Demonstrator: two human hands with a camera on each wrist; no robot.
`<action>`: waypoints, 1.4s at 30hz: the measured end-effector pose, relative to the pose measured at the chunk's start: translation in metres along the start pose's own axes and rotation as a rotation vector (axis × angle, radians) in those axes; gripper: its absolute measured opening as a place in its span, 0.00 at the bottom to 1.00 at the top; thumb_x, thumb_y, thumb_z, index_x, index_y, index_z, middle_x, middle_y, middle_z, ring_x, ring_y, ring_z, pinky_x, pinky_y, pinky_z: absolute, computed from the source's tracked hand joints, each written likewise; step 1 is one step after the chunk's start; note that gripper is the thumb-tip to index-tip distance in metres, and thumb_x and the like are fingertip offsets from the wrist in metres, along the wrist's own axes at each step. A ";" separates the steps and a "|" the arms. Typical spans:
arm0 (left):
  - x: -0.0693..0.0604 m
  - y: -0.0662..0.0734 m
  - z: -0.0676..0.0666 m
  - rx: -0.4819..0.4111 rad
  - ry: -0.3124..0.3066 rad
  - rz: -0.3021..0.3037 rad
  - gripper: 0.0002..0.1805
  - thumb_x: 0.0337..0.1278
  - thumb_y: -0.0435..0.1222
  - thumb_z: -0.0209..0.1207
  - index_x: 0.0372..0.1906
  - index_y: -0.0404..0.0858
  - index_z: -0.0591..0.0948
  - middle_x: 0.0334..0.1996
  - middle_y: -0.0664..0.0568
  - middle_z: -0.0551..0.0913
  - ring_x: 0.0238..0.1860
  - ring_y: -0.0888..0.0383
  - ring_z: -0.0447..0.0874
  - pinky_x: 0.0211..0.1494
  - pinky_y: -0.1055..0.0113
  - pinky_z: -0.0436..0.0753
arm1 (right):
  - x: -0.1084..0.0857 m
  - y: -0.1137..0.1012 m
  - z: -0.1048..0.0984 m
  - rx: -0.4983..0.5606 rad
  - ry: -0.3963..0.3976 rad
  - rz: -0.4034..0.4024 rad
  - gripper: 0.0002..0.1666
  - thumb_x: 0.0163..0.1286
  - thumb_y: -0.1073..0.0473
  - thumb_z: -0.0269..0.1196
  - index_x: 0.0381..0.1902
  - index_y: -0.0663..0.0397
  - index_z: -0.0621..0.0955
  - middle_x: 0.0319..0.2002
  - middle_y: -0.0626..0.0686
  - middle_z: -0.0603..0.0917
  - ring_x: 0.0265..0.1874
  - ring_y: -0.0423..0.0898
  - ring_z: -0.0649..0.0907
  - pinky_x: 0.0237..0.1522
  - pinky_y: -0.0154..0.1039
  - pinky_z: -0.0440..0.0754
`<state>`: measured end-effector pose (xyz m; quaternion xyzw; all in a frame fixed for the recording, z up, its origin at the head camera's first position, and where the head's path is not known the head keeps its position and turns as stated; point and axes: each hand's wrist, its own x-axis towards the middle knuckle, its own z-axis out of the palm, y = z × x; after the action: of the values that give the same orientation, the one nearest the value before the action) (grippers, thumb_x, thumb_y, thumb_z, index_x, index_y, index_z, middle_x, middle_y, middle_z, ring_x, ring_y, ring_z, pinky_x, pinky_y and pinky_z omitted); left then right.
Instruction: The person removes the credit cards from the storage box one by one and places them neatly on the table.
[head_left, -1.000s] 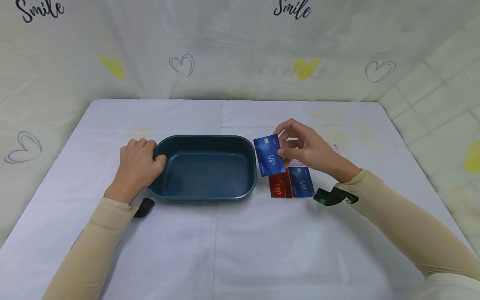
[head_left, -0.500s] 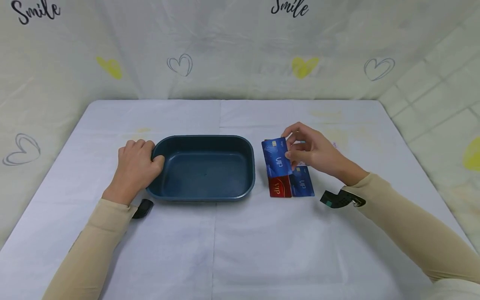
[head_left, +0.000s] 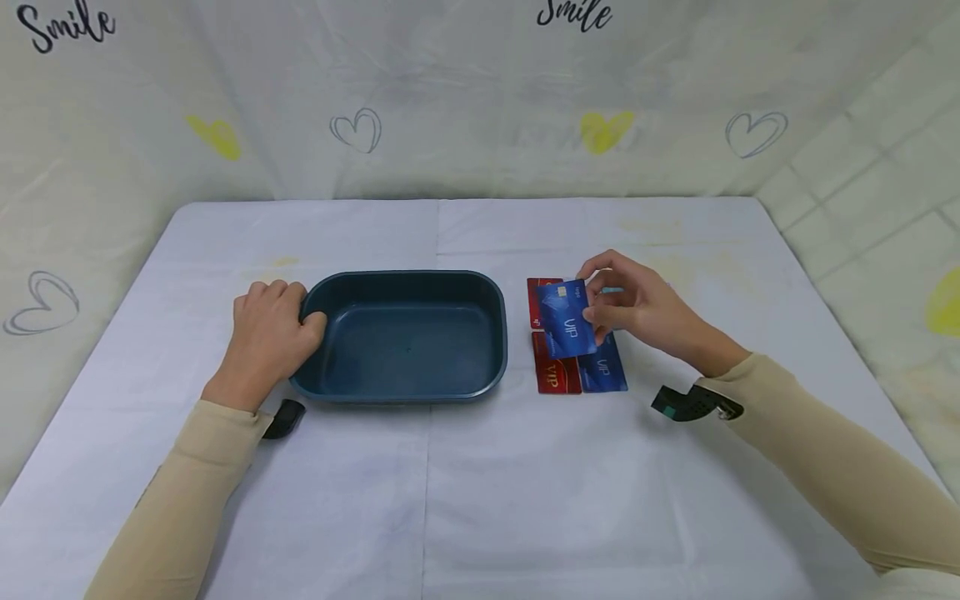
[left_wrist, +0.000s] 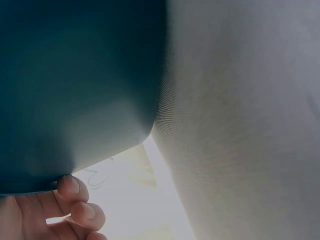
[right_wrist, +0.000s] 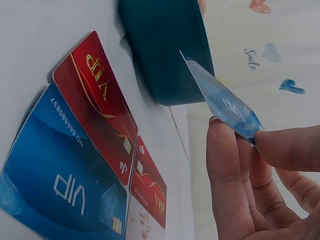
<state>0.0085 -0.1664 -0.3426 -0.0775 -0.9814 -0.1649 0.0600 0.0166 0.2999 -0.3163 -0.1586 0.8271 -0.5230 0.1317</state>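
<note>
My left hand (head_left: 272,342) grips the left rim of a dark teal plastic tub (head_left: 405,350); in the left wrist view the fingertips (left_wrist: 72,185) curl under that rim. Between thumb and fingers my right hand (head_left: 648,312) pinches a blue VIP card (head_left: 562,321) by its right edge, tilted and raised above other cards. Below it lie a red VIP card (head_left: 557,377) and a second blue VIP card (head_left: 606,367). Farther back is another red card (head_left: 534,304), partly covered by the held one. A pale card (right_wrist: 140,222) shows only in part in the right wrist view.
A white cloth (head_left: 465,492) covers the table. The tub stands left of the cards, a narrow gap away. Behind the table hangs a pale curtain (head_left: 465,100) with hearts and "Smile" lettering. Black wrist cameras (head_left: 285,418) sit at both cuffs.
My right hand has drawn the blue card rightward, away from the tub's edge to over the laid cards, uncovering the far red card. The left hand stays gripping the tub.
</note>
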 end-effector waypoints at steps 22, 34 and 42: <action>0.000 -0.002 0.000 0.026 -0.012 -0.006 0.15 0.58 0.38 0.43 0.31 0.30 0.76 0.30 0.37 0.75 0.40 0.37 0.67 0.47 0.40 0.65 | -0.016 0.016 -0.012 -0.025 0.037 0.095 0.22 0.75 0.64 0.60 0.63 0.53 0.68 0.43 0.56 0.74 0.38 0.51 0.86 0.38 0.43 0.90; 0.001 0.000 -0.001 0.022 -0.015 0.002 0.15 0.59 0.38 0.44 0.32 0.29 0.76 0.32 0.36 0.76 0.39 0.37 0.67 0.47 0.40 0.64 | -0.032 0.029 -0.023 -0.049 0.075 0.151 0.22 0.74 0.65 0.60 0.62 0.51 0.69 0.43 0.55 0.75 0.40 0.50 0.85 0.37 0.43 0.90; 0.001 0.001 -0.002 0.033 -0.017 -0.002 0.15 0.59 0.38 0.44 0.31 0.30 0.75 0.31 0.36 0.76 0.39 0.37 0.67 0.46 0.41 0.65 | -0.040 0.036 -0.027 -0.034 0.095 0.197 0.23 0.73 0.66 0.61 0.63 0.50 0.69 0.43 0.58 0.75 0.38 0.51 0.85 0.37 0.44 0.90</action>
<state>0.0082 -0.1660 -0.3408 -0.0767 -0.9846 -0.1480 0.0529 0.0382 0.3522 -0.3359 -0.0540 0.8527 -0.5002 0.1404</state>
